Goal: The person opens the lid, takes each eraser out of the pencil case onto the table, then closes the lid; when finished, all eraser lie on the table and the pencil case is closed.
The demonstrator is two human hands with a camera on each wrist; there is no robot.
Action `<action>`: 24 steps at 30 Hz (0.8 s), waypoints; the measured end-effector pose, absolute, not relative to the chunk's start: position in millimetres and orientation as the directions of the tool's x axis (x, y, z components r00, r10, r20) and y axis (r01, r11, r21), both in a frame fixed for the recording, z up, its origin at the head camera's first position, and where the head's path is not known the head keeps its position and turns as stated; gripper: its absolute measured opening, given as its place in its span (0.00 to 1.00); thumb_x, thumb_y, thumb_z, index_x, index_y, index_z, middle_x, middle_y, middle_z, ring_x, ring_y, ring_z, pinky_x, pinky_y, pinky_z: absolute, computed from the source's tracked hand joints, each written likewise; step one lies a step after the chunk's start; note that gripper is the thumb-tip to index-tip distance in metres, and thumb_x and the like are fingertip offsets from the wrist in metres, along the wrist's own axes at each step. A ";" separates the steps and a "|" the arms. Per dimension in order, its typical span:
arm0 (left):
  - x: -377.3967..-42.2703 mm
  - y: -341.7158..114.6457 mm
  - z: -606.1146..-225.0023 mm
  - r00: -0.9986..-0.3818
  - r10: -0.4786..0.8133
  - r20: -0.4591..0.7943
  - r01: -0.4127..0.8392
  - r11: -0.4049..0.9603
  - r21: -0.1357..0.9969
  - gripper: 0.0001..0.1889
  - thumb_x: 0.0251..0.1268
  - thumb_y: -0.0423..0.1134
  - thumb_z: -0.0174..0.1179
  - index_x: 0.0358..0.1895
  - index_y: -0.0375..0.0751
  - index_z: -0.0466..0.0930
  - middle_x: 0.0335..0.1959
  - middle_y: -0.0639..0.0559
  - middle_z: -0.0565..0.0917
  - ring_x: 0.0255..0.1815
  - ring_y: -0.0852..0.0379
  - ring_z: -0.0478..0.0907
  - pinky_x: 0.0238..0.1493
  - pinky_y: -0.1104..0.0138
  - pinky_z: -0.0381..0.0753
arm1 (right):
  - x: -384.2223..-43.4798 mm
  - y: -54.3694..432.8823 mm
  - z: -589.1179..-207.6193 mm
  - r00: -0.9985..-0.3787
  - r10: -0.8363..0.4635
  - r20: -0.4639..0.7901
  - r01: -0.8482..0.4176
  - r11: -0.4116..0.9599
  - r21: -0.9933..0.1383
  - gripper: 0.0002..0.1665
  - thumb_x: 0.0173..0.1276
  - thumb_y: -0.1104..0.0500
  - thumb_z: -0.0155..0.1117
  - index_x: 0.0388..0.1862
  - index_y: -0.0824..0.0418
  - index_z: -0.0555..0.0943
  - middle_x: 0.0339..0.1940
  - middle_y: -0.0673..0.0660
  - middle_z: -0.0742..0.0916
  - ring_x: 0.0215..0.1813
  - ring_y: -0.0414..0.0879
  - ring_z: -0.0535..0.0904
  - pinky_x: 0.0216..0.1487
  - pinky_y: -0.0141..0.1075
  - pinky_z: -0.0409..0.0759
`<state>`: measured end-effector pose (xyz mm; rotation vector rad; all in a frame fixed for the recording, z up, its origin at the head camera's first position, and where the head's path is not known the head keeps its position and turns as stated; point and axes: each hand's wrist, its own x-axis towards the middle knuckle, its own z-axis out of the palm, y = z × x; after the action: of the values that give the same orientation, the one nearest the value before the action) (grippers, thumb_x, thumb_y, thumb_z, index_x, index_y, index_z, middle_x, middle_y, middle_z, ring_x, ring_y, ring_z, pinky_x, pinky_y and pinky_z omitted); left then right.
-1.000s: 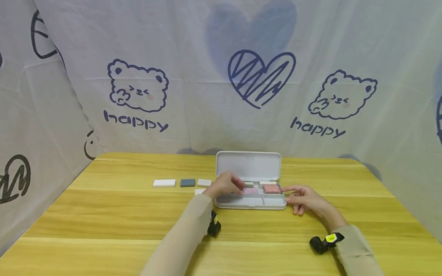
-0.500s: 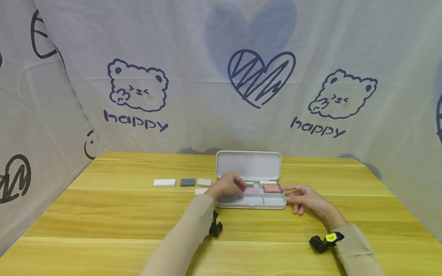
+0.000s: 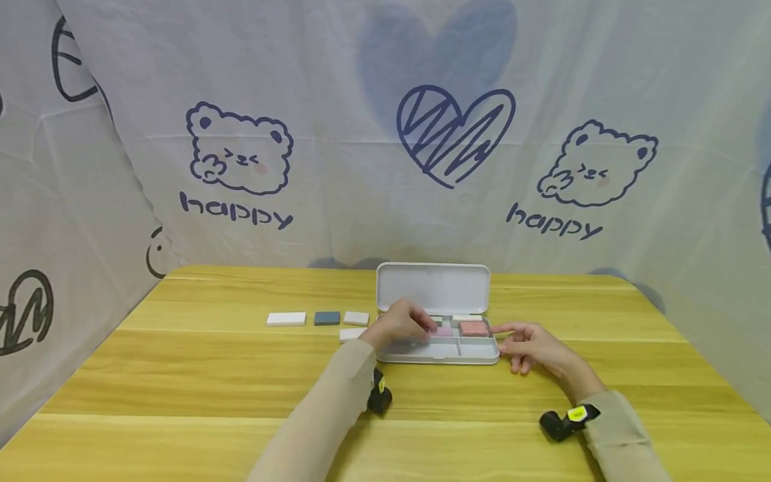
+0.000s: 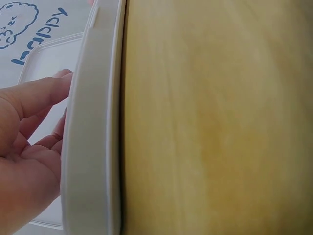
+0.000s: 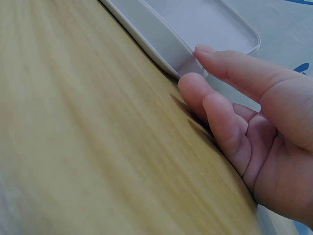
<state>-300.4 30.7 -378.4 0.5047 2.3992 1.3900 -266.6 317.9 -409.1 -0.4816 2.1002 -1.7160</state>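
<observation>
A white pencil case [image 3: 476,359] with compartments lies on the table, its lid [image 3: 434,288] raised at the back. My left hand [image 3: 406,321] reaches into its left part, fingertips at the left end of a pale pink block [image 3: 444,332]. In the left wrist view the case's front wall [image 4: 90,122] hides those fingertips, so whether they pinch the block I cannot tell. A coral-red block [image 3: 474,329] sits to the right, with a cream block [image 3: 466,318] behind it. My right hand [image 3: 536,348] touches the case's right end with extended fingertips.
Left of the case lie a long white block [image 3: 286,319], a blue-grey block [image 3: 327,318] and a small white block [image 3: 357,318]. Another white block [image 3: 351,335] is partly covered by the left wrist. A printed cloth [image 3: 337,167] hangs behind the table [image 3: 181,402].
My left hand has shifted slightly to the right along the pale pink block, whose visible part now begins further right. The right hand stays at the case's end.
</observation>
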 end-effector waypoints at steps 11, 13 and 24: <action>-301.8 31.6 -380.6 -0.884 0.462 -0.063 0.169 0.444 0.880 0.06 0.45 0.23 0.63 0.30 0.32 0.84 0.26 0.47 0.83 0.24 0.63 0.72 0.27 0.74 0.71 | -266.7 318.4 -408.8 -0.861 -0.504 -0.060 -0.051 0.204 -0.978 0.28 0.63 0.65 0.57 0.58 0.78 0.62 0.24 0.57 0.82 0.16 0.39 0.76 0.16 0.29 0.74; -301.6 32.1 -380.8 -0.877 0.476 -0.056 0.187 0.448 0.874 0.06 0.45 0.23 0.63 0.30 0.32 0.84 0.26 0.47 0.84 0.24 0.63 0.72 0.26 0.74 0.70 | -266.6 318.4 -408.9 -0.862 -0.504 -0.059 -0.051 0.202 -0.978 0.28 0.63 0.65 0.56 0.58 0.78 0.62 0.24 0.57 0.82 0.16 0.39 0.76 0.16 0.29 0.74; -298.4 34.4 -378.9 -0.874 0.484 -0.044 0.207 0.452 0.868 0.06 0.45 0.22 0.62 0.28 0.31 0.84 0.26 0.47 0.83 0.23 0.63 0.69 0.23 0.74 0.68 | -266.5 318.2 -408.9 -0.861 -0.505 -0.061 -0.045 0.194 -0.980 0.28 0.64 0.64 0.56 0.58 0.77 0.62 0.22 0.57 0.81 0.16 0.39 0.76 0.16 0.29 0.74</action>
<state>-298.4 34.4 -378.9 0.5928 2.4203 1.3872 -266.5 318.2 -408.9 -0.5160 2.1054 -1.7088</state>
